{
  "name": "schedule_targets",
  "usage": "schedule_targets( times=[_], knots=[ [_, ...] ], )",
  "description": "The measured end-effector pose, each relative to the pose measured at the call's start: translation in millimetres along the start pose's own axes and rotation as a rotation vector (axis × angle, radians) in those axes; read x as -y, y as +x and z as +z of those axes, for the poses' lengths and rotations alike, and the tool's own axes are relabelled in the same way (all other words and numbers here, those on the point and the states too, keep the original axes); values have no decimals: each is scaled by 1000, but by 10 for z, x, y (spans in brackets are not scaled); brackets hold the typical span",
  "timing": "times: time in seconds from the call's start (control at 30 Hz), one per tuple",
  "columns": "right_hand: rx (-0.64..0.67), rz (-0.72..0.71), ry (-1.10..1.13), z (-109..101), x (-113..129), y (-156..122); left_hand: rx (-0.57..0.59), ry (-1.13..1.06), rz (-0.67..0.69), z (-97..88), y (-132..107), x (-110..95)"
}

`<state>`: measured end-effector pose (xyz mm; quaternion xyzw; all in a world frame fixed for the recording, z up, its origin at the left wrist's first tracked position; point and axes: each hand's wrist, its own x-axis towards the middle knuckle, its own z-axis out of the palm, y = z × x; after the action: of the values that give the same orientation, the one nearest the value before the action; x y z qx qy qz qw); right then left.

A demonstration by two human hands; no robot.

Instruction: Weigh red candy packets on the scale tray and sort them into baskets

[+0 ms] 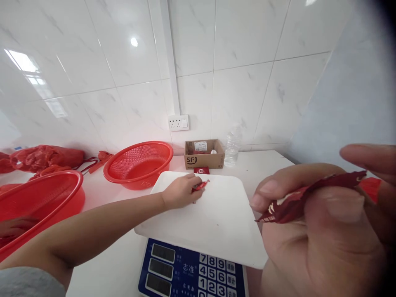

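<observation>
Closest, my right hand [328, 241], fingers pinched on a dark red sachet [309, 198], just right of the white scale pan [213, 220], left hand [180, 192] resting on that pan, fingers closed around a smaller red sachet [201, 186].

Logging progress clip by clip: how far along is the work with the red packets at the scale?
Done: nothing settled; the scale platter holds only one red packet. In hand: the left hand grips it there, and the right hand pinches a second packet. Left: a third packet lies by the cardboard box.
</observation>
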<state>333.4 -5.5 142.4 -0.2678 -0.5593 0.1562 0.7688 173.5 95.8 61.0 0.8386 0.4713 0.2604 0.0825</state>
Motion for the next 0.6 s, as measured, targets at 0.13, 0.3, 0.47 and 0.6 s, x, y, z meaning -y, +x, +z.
schedule_targets(
  times=[0.13, 0.3, 0.47, 0.6],
  knots=[
    [-221, 56, 146, 81, 76, -44, -59, 120, -157, -321, 92, 317],
    [-282, 128, 166, 80, 92, -16, -208, 320, -333, -849, 184, 808],
    [-203, 88, 207, 81, 83, -18, -323, 504, -505, -1305, 97, 1160],
    [-73, 31, 90, 15, 16, -24, -280, 532, -605, -1443, -53, 1389]
  ],
)
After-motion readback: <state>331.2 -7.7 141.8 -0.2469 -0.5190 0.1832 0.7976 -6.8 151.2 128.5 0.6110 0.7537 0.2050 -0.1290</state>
